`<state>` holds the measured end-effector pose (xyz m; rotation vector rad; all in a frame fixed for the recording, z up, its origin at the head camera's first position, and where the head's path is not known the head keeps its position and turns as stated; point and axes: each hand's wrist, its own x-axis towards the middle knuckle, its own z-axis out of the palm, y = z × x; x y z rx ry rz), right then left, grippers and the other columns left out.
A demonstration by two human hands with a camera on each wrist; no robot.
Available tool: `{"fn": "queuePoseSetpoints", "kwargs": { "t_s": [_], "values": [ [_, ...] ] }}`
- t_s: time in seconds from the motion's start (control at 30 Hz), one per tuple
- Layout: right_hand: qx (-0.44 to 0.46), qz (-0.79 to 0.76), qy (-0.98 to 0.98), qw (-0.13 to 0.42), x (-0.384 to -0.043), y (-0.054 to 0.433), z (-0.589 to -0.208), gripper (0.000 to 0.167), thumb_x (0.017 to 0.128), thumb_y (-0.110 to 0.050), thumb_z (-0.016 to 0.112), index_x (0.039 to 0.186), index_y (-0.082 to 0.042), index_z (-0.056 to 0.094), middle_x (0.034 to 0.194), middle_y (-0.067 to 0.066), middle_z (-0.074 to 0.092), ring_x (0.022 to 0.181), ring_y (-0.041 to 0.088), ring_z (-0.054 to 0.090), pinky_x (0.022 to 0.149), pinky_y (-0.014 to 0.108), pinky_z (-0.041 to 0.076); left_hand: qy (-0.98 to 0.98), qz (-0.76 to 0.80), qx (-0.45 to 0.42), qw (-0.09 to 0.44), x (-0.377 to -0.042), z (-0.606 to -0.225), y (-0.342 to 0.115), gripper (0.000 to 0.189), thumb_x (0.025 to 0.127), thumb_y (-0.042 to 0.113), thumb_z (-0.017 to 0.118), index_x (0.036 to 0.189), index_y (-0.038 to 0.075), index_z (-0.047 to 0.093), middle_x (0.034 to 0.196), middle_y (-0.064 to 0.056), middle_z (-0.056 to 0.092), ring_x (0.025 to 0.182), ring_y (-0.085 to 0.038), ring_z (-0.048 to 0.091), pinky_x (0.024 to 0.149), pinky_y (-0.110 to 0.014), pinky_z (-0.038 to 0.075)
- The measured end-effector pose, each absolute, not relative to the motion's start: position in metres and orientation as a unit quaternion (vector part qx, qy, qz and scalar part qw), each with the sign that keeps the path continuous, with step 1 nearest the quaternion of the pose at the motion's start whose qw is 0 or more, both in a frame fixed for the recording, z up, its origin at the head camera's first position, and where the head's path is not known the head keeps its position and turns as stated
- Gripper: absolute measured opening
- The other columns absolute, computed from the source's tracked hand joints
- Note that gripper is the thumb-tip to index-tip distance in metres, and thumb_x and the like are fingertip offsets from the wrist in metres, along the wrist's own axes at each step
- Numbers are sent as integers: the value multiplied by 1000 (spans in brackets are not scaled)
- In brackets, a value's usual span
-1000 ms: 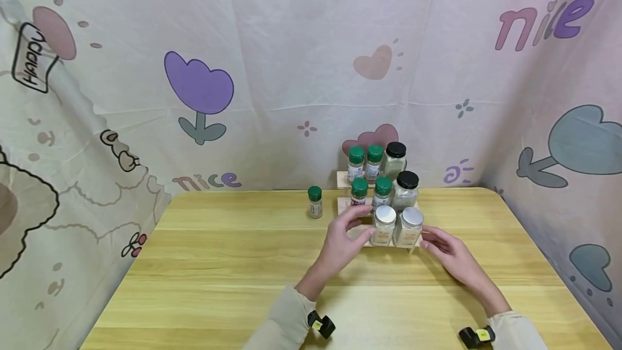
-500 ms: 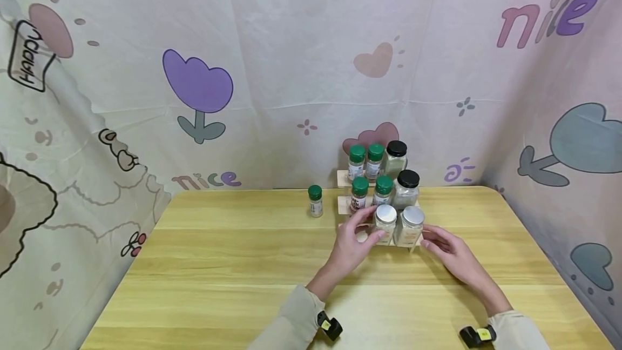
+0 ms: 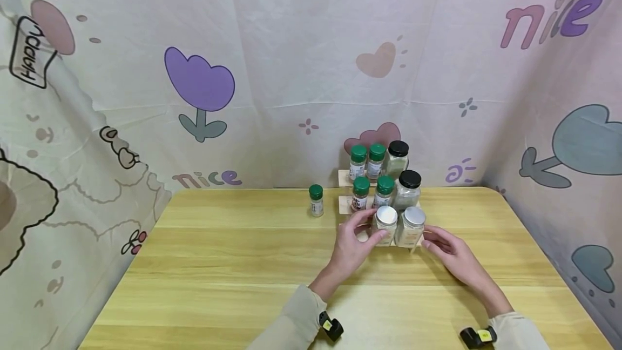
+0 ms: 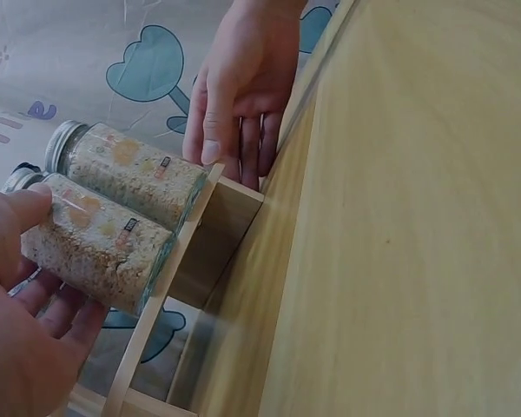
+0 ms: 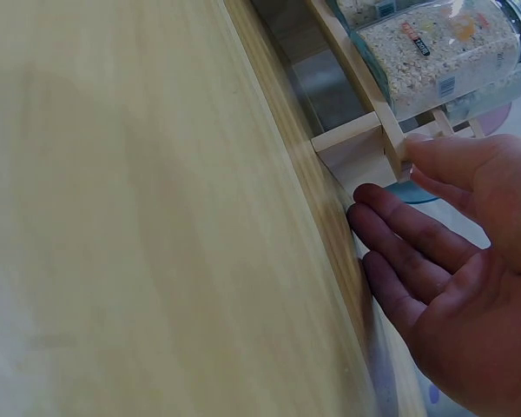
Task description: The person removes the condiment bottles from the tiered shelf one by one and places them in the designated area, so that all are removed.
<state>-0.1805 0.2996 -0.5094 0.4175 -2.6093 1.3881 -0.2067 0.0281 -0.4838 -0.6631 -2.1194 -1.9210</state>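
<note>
Fingers (image 4: pixel 62 310) round jar (image 4: pixel 95 239), woodgrain table (image 3: pixel 218 263), seemingly fabric backdrop (image 3: pixel 301 42)

The worktop (image 3: pixel 218 263) is smooth, grained wood or a wood-look surface with a soft sheen, and on it the tiered rack (image 3: pixel 344 204) is plain pale wood, smooth and matt. Two silver-lidded jars (image 3: pixel 409 234) have clear, glossy, glass-like walls around rough, flaky contents (image 5: pixel 430 62), under smooth metallic lids (image 3: pixel 414 215), while the black-lidded jars (image 3: pixel 405 197) are also clear, and the green-capped bottles (image 3: pixel 316 207) have plastic-looking caps and paper-like labels. Behind them hangs a matt, creased cloth backdrop (image 3: pixel 291 42), and the sleeves (image 3: pixel 291 317) are soft, matt fabric.
</note>
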Motion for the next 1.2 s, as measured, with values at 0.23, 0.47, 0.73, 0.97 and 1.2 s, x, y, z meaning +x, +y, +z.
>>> {"fn": "queuePoseSetpoints", "kwargs": {
  "t_s": [0.23,0.47,0.73,0.97,1.2],
  "values": [
    [141,472,-867,79,-180,299,-507,39,102,-9,64,137,6,58,120,25,70,109,1,63,92,6,45,-697,-681,-214,70,-206,-481,24,47,83,-1,83,127,0,65,125,-15,66,113,-33,66,99,-42,57],
    [141,470,-868,78,-180,299,-510,39,103,-11,64,138,6,57,121,25,69,108,-3,61,93,6,45,-696,-682,-220,56,-207,-477,15,43,85,7,84,124,4,67,122,-10,67,109,-25,68,98,-38,57],
    [141,461,-873,79,-179,299,-509,39,103,-12,63,138,5,57,121,24,70,109,-4,61,93,5,43,-691,-682,-235,51,-205,-459,1,43,85,7,84,124,3,66,119,-11,69,108,-23,69,96,-33,58],
    [138,456,-876,77,-178,299,-508,40,103,-13,63,138,5,57,122,23,70,110,1,63,93,5,43,-690,-682,-240,43,-207,-448,-13,45,86,7,84,127,4,66,124,-11,67,113,-25,67,97,-35,57],
    [139,459,-874,78,-178,299,-508,39,103,-12,63,138,4,58,122,23,70,110,0,62,93,5,43,-675,-691,-251,56,-211,-439,-29,45,86,3,83,127,2,65,128,-14,65,116,-29,66,98,-35,56]
  ]
}}
